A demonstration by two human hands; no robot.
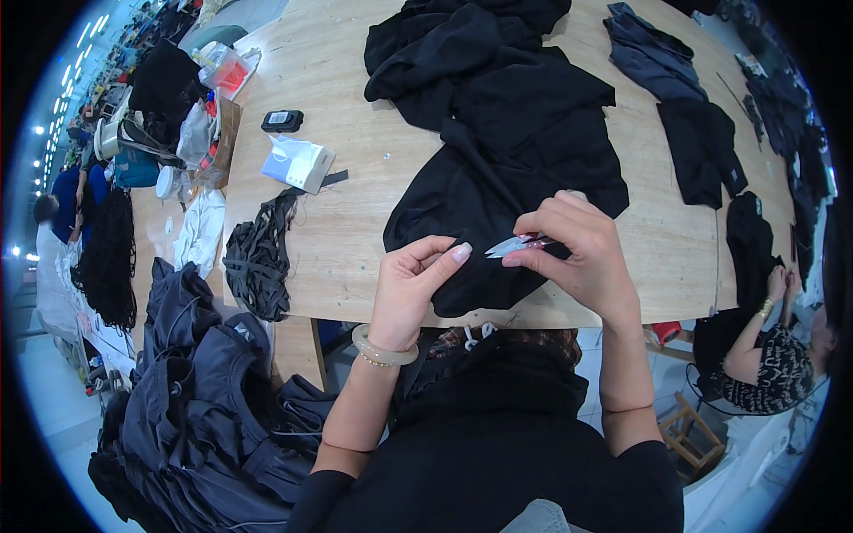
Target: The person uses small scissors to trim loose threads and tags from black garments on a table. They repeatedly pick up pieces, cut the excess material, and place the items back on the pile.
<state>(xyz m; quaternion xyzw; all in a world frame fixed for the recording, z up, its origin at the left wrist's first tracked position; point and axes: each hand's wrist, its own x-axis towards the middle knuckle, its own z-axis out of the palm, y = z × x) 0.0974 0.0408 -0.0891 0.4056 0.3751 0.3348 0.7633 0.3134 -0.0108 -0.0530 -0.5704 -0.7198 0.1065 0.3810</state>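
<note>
Your work on the black cloth [524,160] looks under way: it lies bunched across the middle of the table [351,244], its near end beneath your hands. Your right hand [582,253] is closed around the small snips [505,249]; your left hand [410,282] has thumb and forefinger together, though you cannot tell what they pinch. How much is finished or left doesn't show. At far left, a small black device [270,126] bears a pale label, too small to read.

Black cloth [524,151] lies rumpled under pointed snips [506,248].
</note>
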